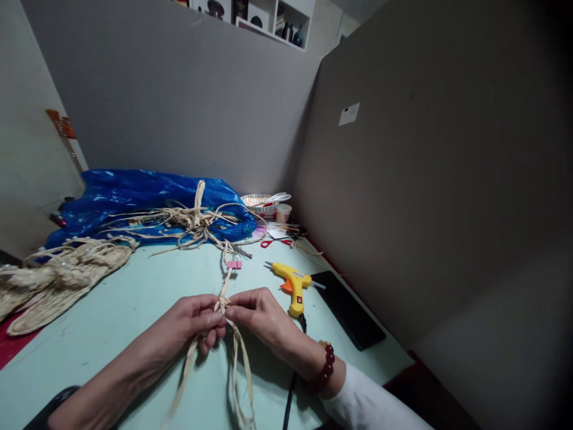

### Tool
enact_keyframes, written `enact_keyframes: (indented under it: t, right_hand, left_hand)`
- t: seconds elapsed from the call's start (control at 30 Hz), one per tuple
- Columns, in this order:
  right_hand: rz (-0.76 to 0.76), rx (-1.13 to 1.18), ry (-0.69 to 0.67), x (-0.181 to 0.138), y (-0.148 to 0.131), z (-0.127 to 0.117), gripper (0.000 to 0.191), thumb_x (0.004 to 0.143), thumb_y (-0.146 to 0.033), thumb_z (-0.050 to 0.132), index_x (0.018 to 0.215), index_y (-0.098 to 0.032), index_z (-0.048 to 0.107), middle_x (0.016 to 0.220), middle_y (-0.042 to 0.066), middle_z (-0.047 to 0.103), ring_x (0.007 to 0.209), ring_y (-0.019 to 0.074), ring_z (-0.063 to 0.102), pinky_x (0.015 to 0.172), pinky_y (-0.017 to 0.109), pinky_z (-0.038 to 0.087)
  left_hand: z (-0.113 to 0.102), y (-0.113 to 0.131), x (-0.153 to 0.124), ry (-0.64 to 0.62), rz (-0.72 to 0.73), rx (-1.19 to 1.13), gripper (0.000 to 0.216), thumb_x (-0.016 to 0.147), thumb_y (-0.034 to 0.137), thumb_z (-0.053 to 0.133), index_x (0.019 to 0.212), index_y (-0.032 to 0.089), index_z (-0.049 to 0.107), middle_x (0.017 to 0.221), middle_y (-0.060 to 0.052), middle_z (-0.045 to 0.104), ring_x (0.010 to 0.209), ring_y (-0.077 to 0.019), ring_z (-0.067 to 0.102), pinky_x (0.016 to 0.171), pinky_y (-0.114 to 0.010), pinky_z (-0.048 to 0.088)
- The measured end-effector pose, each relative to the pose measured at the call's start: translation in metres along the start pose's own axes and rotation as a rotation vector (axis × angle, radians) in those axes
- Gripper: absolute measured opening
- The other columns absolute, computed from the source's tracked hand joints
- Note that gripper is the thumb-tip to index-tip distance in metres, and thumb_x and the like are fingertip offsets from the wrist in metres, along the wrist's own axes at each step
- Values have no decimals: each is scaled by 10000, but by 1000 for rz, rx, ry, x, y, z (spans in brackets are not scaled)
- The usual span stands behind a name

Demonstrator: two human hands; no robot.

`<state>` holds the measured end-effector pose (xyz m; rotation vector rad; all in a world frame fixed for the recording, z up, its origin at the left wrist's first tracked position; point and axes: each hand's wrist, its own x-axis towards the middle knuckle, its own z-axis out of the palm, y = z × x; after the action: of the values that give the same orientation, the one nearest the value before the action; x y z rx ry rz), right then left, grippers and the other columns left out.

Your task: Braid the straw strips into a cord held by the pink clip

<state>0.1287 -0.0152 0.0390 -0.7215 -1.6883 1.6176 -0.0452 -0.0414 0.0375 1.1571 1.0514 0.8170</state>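
A braid of pale straw-like strands [226, 285] runs toward me from a pink binder clip [234, 265] on the table. My left hand [197, 316] pinches the braid at its near end, fingers curled under it. From the other side, my right hand [255, 313] grips the same spot between thumb and forefinger, its wrist in a dark red bead bracelet [327, 367]. Loose strands [244, 364] hang below both hands toward the table's near edge. A yellow hot glue gun [293, 283] lies just beyond my right hand, its cord trailing toward me.
A blue plastic bag [147, 188] with a tangle of straw strands [197, 218] lies at the back. Woven straw soles [76, 280] are at left. A black flat device [353, 310] lies at right. Red-handled scissors [267, 243], a paper cup [283, 212] and a woven basket [257, 202] are near the corner.
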Motion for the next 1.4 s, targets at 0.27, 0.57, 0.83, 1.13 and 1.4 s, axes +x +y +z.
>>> enact_keyframes:
  t: [0.27, 0.57, 0.83, 1.13, 1.4]
  right_hand:
    - [-32, -489, 119, -6, -2, 0, 219, 832, -162, 533, 723, -117, 718, 559, -19, 555, 536, 83, 402, 539, 205, 300]
    - [-103, -1044, 234, -18, 0, 9, 250, 892, -278, 526, 729, -162, 675, 665, 43, 678, 549, 105, 472, 551, 260, 238]
    - [-216, -1408, 118, -32, 3, 20, 91, 844, -208, 488, 796, -177, 559, 745, 34, 621, 571, 147, 482, 525, 311, 167]
    - [-274, -1740, 91, -39, 12, 47, 202, 760, -37, 498, 943, -120, 519, 767, 81, 570, 624, 222, 541, 481, 305, 325]
    - [-195, -1932, 163, -40, 2, 79, 302, 715, 13, 469, 978, 7, 618, 719, 137, 567, 590, 211, 522, 492, 318, 444]
  left_hand:
    - [4, 2, 0, 50, -72, 67, 387, 722, 527, 666, 756, 149, 589, 495, 117, 325, 437, -42, 171, 418, -201, 102]
    - [2, -12, 7, 293, 104, 631, 342, 714, 479, 506, 551, 226, 344, 556, 72, 316, 566, -121, 314, 528, -255, 233]
    - [14, -8, 2, 348, 91, 735, 302, 736, 449, 428, 539, 227, 373, 541, 56, 359, 573, -143, 369, 538, -264, 259]
    - [9, -17, 7, 194, 82, 498, 316, 729, 440, 494, 517, 230, 392, 485, 62, 408, 510, -127, 382, 518, -251, 290]
    - [13, -10, 5, 159, 129, 355, 312, 706, 471, 540, 558, 211, 454, 558, 66, 389, 578, -137, 372, 581, -268, 306]
